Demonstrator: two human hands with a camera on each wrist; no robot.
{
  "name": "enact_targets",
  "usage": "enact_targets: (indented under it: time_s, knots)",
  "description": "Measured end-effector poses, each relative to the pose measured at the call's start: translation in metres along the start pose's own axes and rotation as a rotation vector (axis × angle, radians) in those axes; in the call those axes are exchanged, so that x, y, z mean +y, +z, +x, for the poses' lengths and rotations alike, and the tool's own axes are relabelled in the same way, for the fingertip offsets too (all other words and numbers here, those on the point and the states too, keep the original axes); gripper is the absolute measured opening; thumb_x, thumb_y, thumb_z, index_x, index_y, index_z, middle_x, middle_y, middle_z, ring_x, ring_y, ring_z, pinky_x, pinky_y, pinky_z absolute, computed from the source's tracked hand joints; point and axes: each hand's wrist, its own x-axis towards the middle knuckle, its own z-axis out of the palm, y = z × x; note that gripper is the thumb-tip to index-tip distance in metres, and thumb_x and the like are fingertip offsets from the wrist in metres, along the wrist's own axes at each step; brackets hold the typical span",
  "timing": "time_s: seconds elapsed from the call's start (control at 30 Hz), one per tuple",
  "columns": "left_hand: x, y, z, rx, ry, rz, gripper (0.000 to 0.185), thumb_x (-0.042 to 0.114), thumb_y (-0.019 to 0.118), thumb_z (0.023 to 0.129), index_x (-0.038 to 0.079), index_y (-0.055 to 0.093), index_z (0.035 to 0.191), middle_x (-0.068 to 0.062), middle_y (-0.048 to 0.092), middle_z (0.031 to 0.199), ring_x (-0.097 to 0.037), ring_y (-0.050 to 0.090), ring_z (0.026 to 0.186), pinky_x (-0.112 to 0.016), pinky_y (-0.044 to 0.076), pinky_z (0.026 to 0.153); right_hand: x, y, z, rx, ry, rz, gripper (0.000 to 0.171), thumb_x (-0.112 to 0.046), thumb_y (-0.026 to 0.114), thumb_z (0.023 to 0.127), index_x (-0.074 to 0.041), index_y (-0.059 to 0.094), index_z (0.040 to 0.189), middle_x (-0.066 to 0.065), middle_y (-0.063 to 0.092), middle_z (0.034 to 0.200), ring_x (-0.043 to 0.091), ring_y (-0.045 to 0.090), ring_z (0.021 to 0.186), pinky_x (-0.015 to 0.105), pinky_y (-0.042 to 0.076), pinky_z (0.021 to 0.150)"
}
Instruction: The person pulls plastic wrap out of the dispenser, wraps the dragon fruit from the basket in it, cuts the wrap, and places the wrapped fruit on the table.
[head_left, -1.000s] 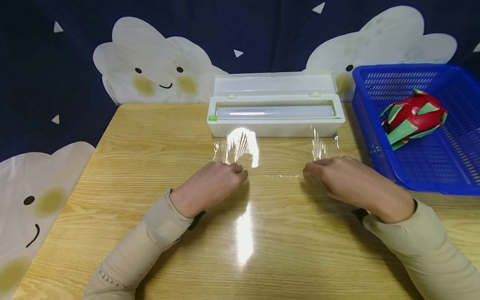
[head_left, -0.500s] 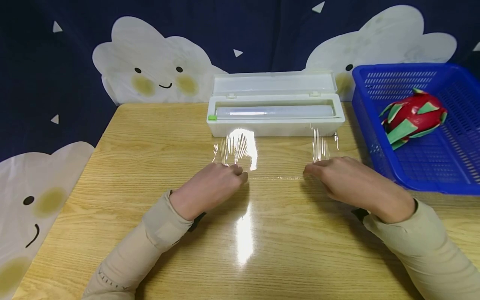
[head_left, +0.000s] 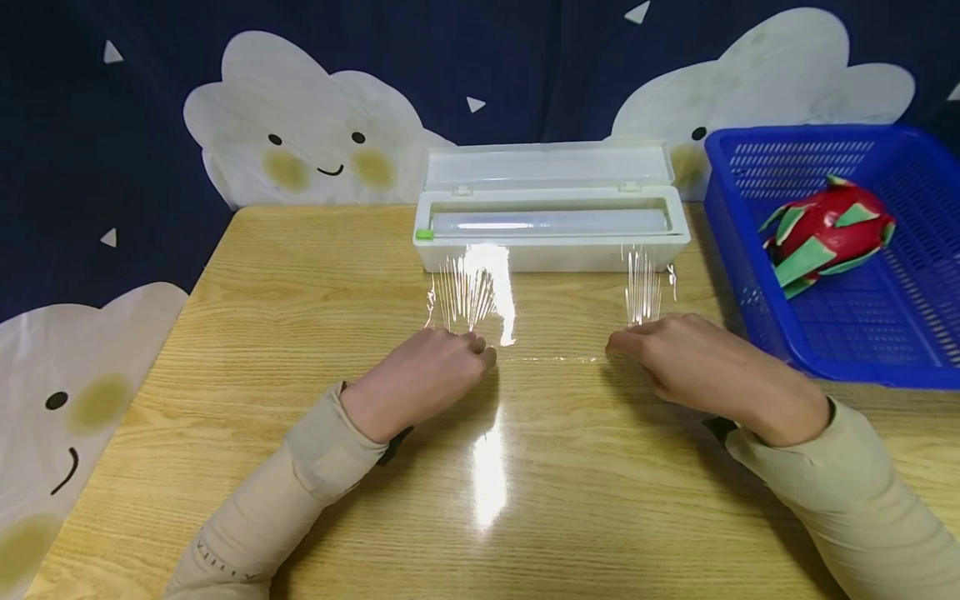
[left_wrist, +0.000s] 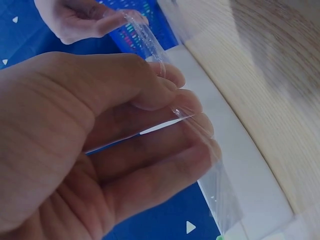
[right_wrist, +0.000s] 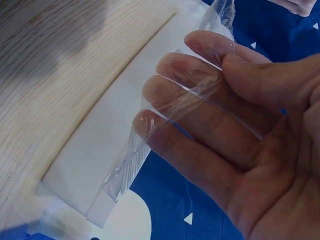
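A sheet of clear plastic wrap (head_left: 555,312) stretches from a white dispenser box (head_left: 555,257) toward me, with bright creases near both sides. Inside the box, whose lid (head_left: 551,165) stands raised, lies the wrap roll (head_left: 551,222). My left hand (head_left: 423,371) pinches the sheet's near left part between thumb and forefinger. The right hand (head_left: 693,362) pinches its near right part. In the left wrist view the film (left_wrist: 187,117) crosses the curved fingers; in the right wrist view film (right_wrist: 185,102) lies over the fingertips. Between the hands the free edge shows as a thin line.
A blue plastic basket (head_left: 825,362) at the right holds a red dragon fruit (head_left: 832,229) with green scales. At the box's left end sits a green slider (head_left: 424,235). Behind the wooden table (head_left: 315,267) hangs a dark blue cloth (head_left: 525,67) with clouds.
The sheet's free edge has come slightly nearer to me, and the creases near the box look longer and tauter. Both hands keep their grip and have barely moved.
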Motion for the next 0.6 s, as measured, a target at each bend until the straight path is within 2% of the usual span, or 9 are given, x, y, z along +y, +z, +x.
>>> enact_targets:
  time_s: [0.3,0.6]
  knots:
    - [0.0003,0.0001,-0.0005,-0.012,0.005,-0.008,0.027,-0.015,0.061,0.088,0.008,0.073,0.083,-0.003,0.069,0.076,-0.004,0.038,0.054,-0.019,0.045,0.044,-0.0013,0.0004,0.0004,-0.017,0.003,0.004,0.035,0.013,0.069,0.075,-0.02,0.063,0.085,-0.005,0.068,0.075,0.008,0.057,0.059,0.034,0.044,0.049]
    - [0.0008,0.001,0.0001,-0.044,0.007,-0.03,0.029,-0.017,0.06,0.086,0.008,0.074,0.082,-0.003,0.07,0.076,-0.004,0.046,0.055,-0.019,0.05,0.047,-0.0018,0.0003,0.0007,-0.033,-0.007,0.015,0.036,0.014,0.068,0.075,-0.021,0.059,0.082,-0.009,0.061,0.069,0.005,0.053,0.058,0.032,0.043,0.049]
